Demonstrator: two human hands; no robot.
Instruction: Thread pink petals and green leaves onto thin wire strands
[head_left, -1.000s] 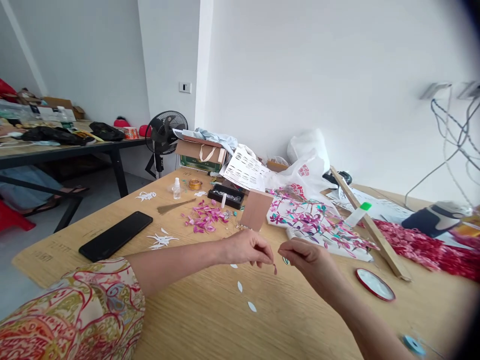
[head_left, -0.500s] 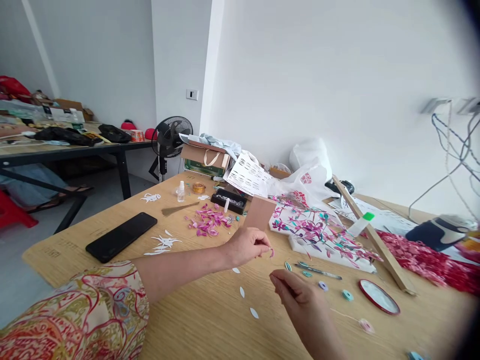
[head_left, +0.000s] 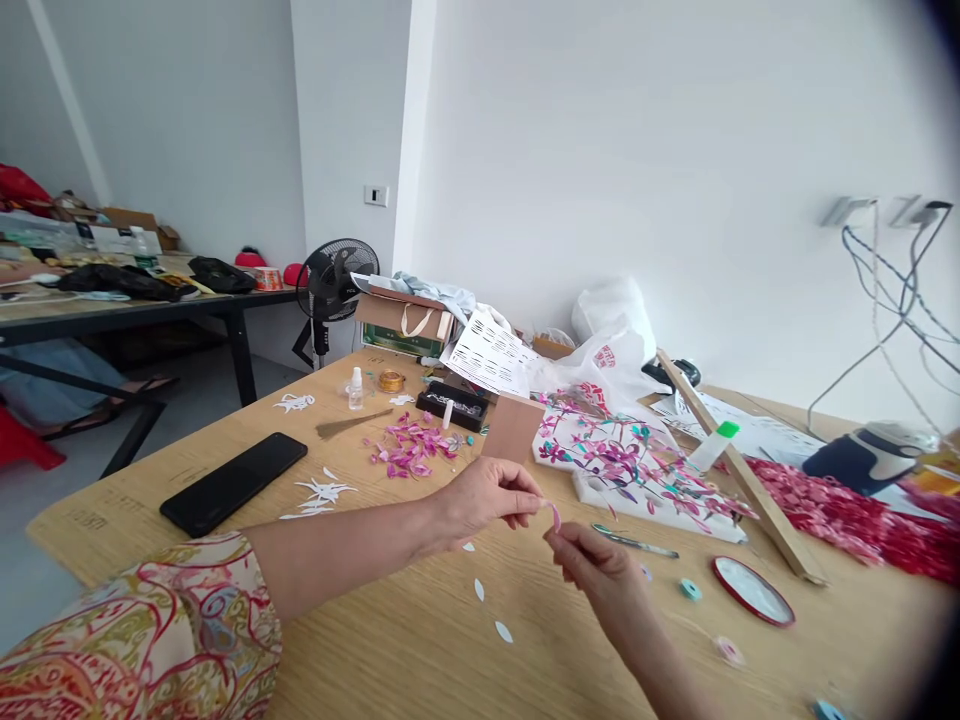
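Note:
My left hand point(head_left: 504, 492) reaches in over the table and pinches a small curved pink petal point(head_left: 556, 516) between thumb and fingertips. Just below and to the right, my right hand point(head_left: 592, 560) is closed in a pinch, its fingertips at the petal's lower end. What the right fingers hold is too small to make out. From a pink thread spool point(head_left: 728, 652), a fine thread runs toward my right forearm, which hides its other end. White leaf-shaped pieces point(head_left: 503, 632) lie on the wood below my hands. Beyond the left hand is a pile of pink petals point(head_left: 411, 447).
A black phone point(head_left: 234, 482) lies at left. A wooden block point(head_left: 513, 428) stands behind my hands, beside pink flower sprays point(head_left: 622, 455) on white foam. Tweezers point(head_left: 636, 541), a teal spool point(head_left: 691, 590), a red-rimmed round dish point(head_left: 752, 591) and a wooden bar point(head_left: 780, 525) are at right.
My right hand has moved up and slightly left to meet the petal in my left hand. The left hand has shifted slightly, still pinching the petal. The view has moved a little.

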